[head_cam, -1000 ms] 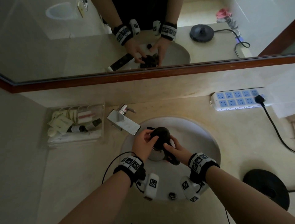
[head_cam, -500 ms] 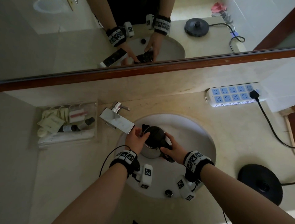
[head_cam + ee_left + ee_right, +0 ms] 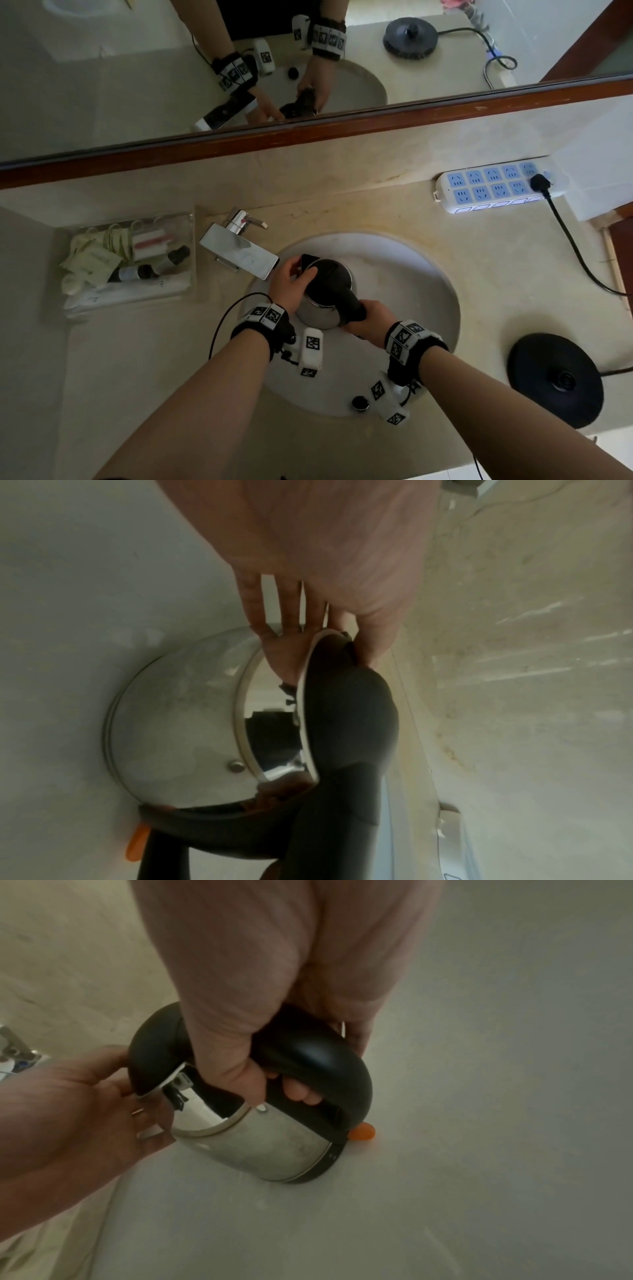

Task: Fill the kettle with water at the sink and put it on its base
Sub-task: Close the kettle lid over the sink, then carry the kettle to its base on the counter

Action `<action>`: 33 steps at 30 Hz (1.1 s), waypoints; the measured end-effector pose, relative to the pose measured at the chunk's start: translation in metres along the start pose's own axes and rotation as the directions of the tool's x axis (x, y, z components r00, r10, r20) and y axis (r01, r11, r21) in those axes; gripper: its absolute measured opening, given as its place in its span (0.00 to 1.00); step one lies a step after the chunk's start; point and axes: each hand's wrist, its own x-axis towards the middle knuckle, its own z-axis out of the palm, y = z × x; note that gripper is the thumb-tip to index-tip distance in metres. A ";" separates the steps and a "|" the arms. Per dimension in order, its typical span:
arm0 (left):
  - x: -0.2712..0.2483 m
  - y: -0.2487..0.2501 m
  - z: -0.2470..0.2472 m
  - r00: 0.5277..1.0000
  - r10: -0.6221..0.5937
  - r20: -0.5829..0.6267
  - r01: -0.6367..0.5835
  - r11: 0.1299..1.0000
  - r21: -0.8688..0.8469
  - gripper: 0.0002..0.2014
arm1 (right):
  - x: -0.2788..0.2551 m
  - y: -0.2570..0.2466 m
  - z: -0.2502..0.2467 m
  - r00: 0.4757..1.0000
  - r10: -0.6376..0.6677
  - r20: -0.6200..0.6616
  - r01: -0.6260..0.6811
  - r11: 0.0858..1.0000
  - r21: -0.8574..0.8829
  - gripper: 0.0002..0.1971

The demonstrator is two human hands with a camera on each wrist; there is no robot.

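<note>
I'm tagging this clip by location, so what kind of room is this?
Probably a hotel bathroom vanity: a round sink set in a stone counter, a wall mirror right above it, and a clear tray of small toiletries beside the faucet.

faucet (image 3: 239, 253) overhangs sink (image 3: 421, 274) rim at 10 o'clock, just beside kettle (image 3: 325, 291) | both hands on kettle, mid-basin | basin open toward 2–4 o'clock | bare worktop (image 3: 479, 274) between sink and base (image 3: 555, 378) at 4 o'clock | cord (image 3: 575, 253) crosses worktop at 3 o'clock | toiletry tray (image 3: 126, 260) blocks 9 o'clock
</note>
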 end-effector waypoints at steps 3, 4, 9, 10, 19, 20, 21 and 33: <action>0.002 0.002 0.001 0.999 -0.033 0.023 0.034 0.998 -0.052 0.24 | 0.003 0.002 0.004 1.000 -0.005 -0.023 0.006 0.999 0.049 0.09; 0.001 0.003 0.003 0.998 -0.039 0.046 0.042 0.997 -0.064 0.25 | 0.003 0.003 0.006 0.999 -0.001 -0.044 0.004 0.998 0.068 0.08; -0.004 -0.008 0.010 0.993 -0.031 0.114 0.042 0.994 -0.096 0.35 | -0.002 0.006 0.004 0.986 -0.004 -0.168 0.026 0.991 0.133 0.09; -0.005 -0.009 0.010 0.993 -0.030 0.117 0.041 0.994 -0.097 0.34 | -0.005 0.006 0.003 0.984 -0.009 -0.179 0.033 0.991 0.131 0.08; -0.040 0.011 0.023 0.993 0.031 0.113 -0.015 0.990 -0.138 0.21 | -0.047 0.021 -0.011 0.965 -0.025 -0.260 0.078 0.978 0.193 0.06; -0.044 0.016 0.024 0.993 0.047 0.112 -0.030 0.989 -0.146 0.19 | -0.054 0.022 -0.013 0.961 -0.030 -0.274 0.091 0.973 0.210 0.05; -0.048 0.022 0.025 0.991 0.068 0.117 -0.049 0.986 -0.156 0.18 | -0.062 0.022 -0.016 0.957 -0.032 -0.287 0.098 0.971 0.220 0.03; -0.119 0.108 0.051 0.904 0.283 0.320 -0.229 0.954 -0.195 0.15 | -0.155 0.031 -0.070 0.866 -0.049 -0.497 0.225 0.927 0.300 0.09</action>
